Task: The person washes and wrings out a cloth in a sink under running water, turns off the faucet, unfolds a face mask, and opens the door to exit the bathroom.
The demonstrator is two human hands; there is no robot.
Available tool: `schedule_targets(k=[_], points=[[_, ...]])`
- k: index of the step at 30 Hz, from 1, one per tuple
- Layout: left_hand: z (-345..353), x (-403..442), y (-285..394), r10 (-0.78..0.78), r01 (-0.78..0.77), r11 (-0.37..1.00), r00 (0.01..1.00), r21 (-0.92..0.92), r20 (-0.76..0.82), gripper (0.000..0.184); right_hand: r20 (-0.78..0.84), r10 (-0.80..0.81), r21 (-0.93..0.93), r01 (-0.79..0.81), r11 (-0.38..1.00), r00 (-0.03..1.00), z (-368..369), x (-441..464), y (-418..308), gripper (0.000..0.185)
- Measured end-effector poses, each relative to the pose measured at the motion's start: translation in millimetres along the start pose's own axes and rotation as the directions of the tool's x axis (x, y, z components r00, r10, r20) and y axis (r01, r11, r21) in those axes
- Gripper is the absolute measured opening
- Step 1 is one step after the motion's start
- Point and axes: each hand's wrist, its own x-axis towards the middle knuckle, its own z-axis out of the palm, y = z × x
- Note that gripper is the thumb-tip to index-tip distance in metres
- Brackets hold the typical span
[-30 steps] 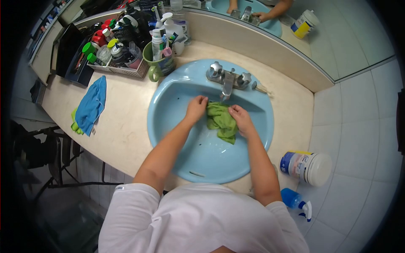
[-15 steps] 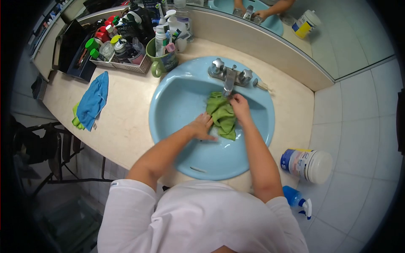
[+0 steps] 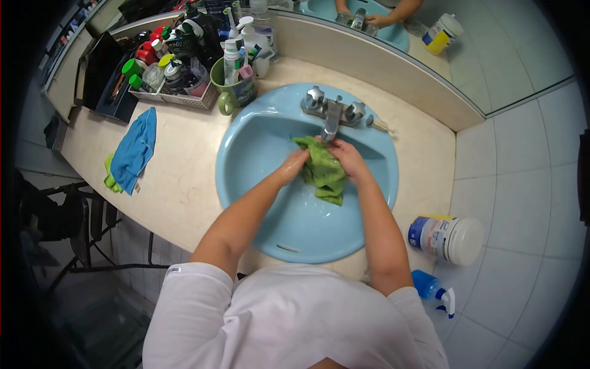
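A wet, crumpled green cloth [image 3: 324, 175] hangs between my hands inside the light blue sink [image 3: 246, 166]. My left hand [image 3: 295, 165] grips its left edge, fingers partly hidden behind the fabric. On the other side, my right hand [image 3: 348, 157] is closed on the cloth's upper right, just below the spout. The chrome faucet [image 3: 332, 117], with two knobs, stands at the back of the basin, its tip right above the cloth. Whether water is running is hard to make out.
On the left counter lies a blue cloth [image 3: 136, 150] over a lime-green one [image 3: 112, 175]. A green mug [image 3: 236, 92] and a basket [image 3: 196, 99] of bottles stand behind. At right are a white-lidded tub [image 3: 445, 238] and a blue spray bottle [image 3: 430, 286]. A mirror [image 3: 479, 55] lines the back.
My left hand was spread flat beside the cloth; it has moved up and now grips the cloth's left edge. The cloth is lifted and spread out more under the spout.
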Motion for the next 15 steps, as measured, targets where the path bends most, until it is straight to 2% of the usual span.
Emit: schedule_targets(k=[2,5,9,11,14,15], points=[[-2.0,-0.1,7.1,-0.046,0.050,0.992,0.998,-0.120,0.035,0.036,0.093,-0.031,0.094,0.022,0.995,0.995,-4.7,5.4,-1.2,0.030],[-10.6,0.7,13.2,-0.140,0.145,0.954,0.989,-0.263,0.035,0.035,0.056,-0.104,-0.049,0.107,0.993,0.993,-15.2,18.0,9.9,0.029],[-12.9,-3.8,25.6,-0.210,0.155,0.833,0.977,-0.531,-0.044,0.036,0.093,-0.016,-0.272,0.041,0.961,0.996,-18.8,11.2,4.8,0.022],[-15.4,1.3,19.1,-0.229,0.174,0.910,0.967,-0.377,-0.108,0.035,0.072,0.018,-0.355,0.008,0.935,0.997,-18.4,11.9,6.5,0.019],[-12.4,1.2,17.7,-0.199,0.169,0.971,0.964,-0.172,-0.174,0.036,-0.032,-0.187,-0.213,0.176,0.961,0.982,-17.5,9.9,7.1,0.017],[-11.0,0.7,17.8,-0.179,0.160,0.981,0.966,-0.108,-0.188,0.036,-0.050,-0.177,-0.220,0.162,0.962,0.983,-15.8,6.5,5.2,0.017]])
